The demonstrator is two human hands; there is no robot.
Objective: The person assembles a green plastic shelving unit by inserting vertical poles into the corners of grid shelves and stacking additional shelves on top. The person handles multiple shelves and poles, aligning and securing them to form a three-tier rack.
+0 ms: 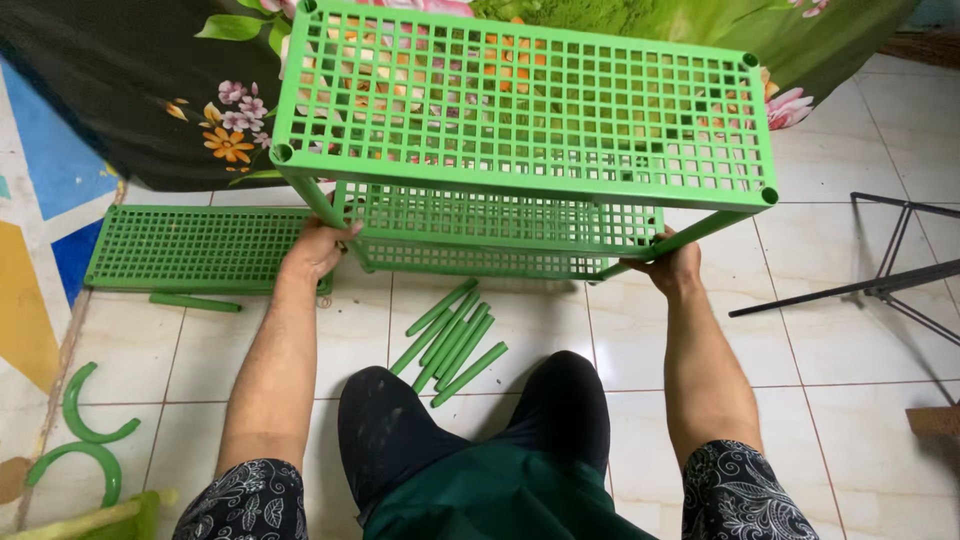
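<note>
At the far left edge, 2 green curved pieces (80,440) lie on the tiled floor (830,330), and a pale green part at the bottom corner is cut off by the frame. Beyond them a loose green grid shelf panel (190,247) lies flat, with 1 green tube (195,302) just beside its near edge. The left hand (315,250) is closed around the left front leg of the green shelf rack (520,110); its fingers are hidden behind the post. The rack stands tilted toward the camera, its top tier nearest, lower tiers partly hidden behind it. Below it, between the knees, a bundle of green tubes (450,340) lies on the floor. The right hand (672,268) grips the right front leg, fingers likewise hidden. A floral cloth (150,90) lies behind. At right, a black metal stand (890,270) is cut off.
</note>
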